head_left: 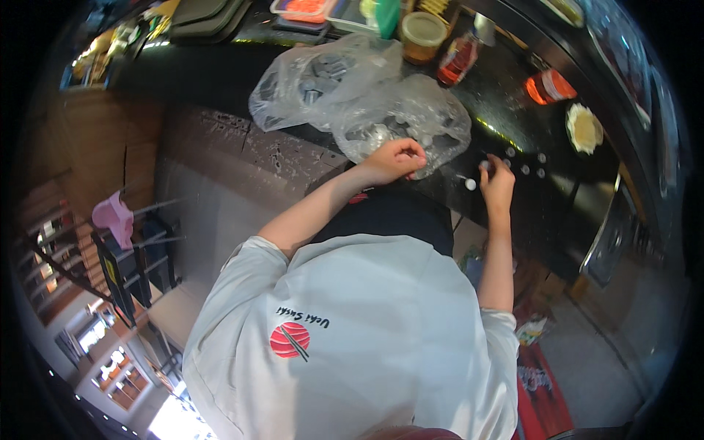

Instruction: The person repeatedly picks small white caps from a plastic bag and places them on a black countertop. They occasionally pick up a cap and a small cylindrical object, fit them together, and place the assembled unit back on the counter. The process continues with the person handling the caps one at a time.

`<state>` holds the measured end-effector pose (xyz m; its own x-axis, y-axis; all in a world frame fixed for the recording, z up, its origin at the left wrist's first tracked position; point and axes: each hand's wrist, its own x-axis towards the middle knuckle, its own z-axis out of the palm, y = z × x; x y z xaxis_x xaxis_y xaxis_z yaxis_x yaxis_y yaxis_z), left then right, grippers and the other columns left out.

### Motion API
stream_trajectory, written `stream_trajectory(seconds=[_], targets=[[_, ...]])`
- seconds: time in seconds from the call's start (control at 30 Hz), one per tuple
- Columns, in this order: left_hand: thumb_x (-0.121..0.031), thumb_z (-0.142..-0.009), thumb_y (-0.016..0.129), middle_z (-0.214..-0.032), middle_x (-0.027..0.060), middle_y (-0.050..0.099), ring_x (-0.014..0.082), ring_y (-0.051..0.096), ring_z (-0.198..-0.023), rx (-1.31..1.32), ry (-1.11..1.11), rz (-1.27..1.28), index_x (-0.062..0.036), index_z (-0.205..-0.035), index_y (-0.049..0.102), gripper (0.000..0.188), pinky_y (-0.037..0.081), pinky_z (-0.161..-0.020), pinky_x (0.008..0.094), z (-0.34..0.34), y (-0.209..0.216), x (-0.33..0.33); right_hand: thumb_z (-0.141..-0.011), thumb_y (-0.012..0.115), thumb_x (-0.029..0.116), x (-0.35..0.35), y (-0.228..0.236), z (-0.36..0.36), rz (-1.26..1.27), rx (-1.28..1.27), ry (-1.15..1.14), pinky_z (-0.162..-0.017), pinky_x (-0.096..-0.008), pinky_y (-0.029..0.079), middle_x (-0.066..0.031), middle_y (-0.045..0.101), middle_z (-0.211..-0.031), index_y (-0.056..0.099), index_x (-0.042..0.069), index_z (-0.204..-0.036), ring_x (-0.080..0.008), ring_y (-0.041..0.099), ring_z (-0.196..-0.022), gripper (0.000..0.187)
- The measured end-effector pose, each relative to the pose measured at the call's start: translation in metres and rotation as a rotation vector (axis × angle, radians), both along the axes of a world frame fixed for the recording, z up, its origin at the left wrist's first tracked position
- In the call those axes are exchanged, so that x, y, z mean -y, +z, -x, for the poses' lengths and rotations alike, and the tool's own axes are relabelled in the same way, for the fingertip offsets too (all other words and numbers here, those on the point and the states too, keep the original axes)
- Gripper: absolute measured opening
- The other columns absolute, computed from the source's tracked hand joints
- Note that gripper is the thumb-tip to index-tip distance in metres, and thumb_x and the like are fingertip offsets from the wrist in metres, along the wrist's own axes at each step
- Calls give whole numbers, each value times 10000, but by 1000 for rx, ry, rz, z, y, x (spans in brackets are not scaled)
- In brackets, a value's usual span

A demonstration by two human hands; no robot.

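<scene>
Left hand point(398, 160) half curled, right hand point(498, 176) with fingers bent; cannot tell if they hold something. Clear bag point(436, 114) at left's 12 o'clock; small round pieces point(542, 158) on worktop point(506, 103), right's 2 o'clock.

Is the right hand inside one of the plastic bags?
No, the right hand is near small round pieces on the black counter, outside the bags.

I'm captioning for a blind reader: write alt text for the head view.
A person's left hand is at the near edge of a clear plastic bag while the right hand is among small round pieces on a black counter. Beyond are a second bag holding grey pieces, a bottle of red liquid and a round tub.
</scene>
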<state>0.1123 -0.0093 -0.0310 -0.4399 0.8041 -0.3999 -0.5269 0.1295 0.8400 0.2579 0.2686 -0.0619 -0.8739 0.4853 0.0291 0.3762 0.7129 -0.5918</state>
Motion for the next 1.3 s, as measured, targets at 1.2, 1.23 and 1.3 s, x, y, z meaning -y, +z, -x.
stream_trajectory(seconds=[1.2,1.23,1.3], targets=[[-345,-1050,383,-948,185,642,248,648,-783,-859,134,126,45,-971,617,462,548,-674,366,-33,-5,-27,-811,839,271,117,159,47,-147,130,309,-532,-348,463,-120,617,-678,707,-9,-820,-269,600,-566,309],[-341,-1039,389,-879,161,641,227,623,-706,-529,133,123,34,-948,623,451,520,-604,358,-31,-9,-31,-803,843,263,116,162,48,-70,66,325,-547,-349,474,-121,626,-699,714,-7,-856,-275,610,-584,304],[-338,-1022,399,-770,125,628,187,572,-581,18,97,226,8,-912,630,430,455,-489,337,-22,-14,-38,-781,852,221,119,182,51,104,-7,365,-622,-354,518,-126,659,-804,716,3,-1026,-291,655,-676,355]])
